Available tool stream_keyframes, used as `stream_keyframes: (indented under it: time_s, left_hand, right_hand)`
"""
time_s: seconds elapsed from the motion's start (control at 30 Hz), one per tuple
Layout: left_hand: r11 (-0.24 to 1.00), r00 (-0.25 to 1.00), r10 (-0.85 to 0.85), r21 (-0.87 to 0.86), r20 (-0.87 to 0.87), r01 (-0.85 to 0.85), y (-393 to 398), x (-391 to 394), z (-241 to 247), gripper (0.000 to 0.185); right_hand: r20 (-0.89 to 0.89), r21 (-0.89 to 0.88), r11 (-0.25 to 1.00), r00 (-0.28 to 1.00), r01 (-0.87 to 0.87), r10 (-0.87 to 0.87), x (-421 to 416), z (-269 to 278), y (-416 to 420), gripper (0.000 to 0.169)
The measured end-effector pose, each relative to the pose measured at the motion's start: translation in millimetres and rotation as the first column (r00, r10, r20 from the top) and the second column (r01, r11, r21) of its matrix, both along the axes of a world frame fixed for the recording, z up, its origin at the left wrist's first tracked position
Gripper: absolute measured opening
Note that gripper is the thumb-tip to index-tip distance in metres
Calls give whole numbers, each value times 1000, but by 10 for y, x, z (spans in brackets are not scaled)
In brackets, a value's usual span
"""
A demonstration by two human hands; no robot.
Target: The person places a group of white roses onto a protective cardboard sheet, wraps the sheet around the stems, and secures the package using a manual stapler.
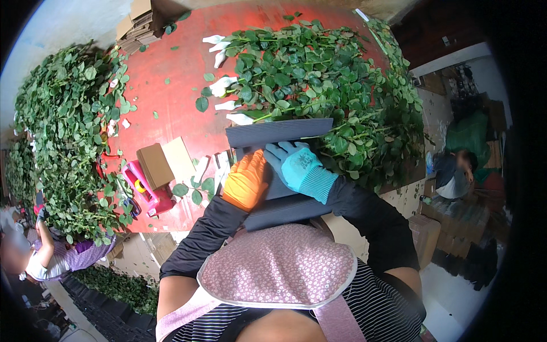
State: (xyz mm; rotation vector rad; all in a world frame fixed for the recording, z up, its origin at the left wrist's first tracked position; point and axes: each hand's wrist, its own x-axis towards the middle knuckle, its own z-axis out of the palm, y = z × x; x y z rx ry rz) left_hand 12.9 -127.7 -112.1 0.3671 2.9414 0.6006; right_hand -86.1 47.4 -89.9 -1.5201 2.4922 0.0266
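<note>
A dark ribbed sheet (280, 131), with raised or folded edges, lies at the red table's near edge. My left hand (245, 179), in an orange rubber glove, lies flat on its left part. My right hand (299, 166), in a light blue knitted glove with a coated palm, rests on it with fingers spread towards the left. Neither hand is seen to grip anything; what is under the palms is hidden. Just beyond the sheet lie leafy rose stems (295, 81), their heads in white net sleeves (240, 119) pointing left.
Left on the red table (171, 102) are a pink tape dispenser (158, 201), scissors (132, 206), brown cardboard pieces (155, 166) and a large heap of rose stems (72, 137). Folded cardboard (139, 32) stands at the far edge. One person is at left, another at right.
</note>
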Motion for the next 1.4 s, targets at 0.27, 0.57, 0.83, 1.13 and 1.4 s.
stream_keyframes:
  time_s: [0.27, 0.57, 0.83, 1.13, 1.4]
  left_hand:
    - [993, 999, 34, -117, 9, -33, 39, -1, 3, 64]
    - [764, 768, 603, 436, -218, -476, -744, 278, -393, 20]
    - [472, 470, 881, -180, 59, -863, -1623, -47, -914, 88]
    - [383, 626, 766, 679, 145, -626, -1947, 587, -809, 26]
    - [-38, 742, -29, 741, 670, -671, -180, 287, 123, 28]
  right_hand:
    - [-3, 15, 1000, 1000, 5, -5, 67, -23, -78, 48]
    - [23, -105, 993, 998, 58, -56, 90, -48, -63, 46]
    - [39, -111, 993, 999, 31, -27, 104, -46, -35, 47]
    - [22, -142, 990, 1000, 17, -14, 62, -77, -1, 43]
    - [37, 204, 968, 989, -146, 142, -82, -11, -20, 32]
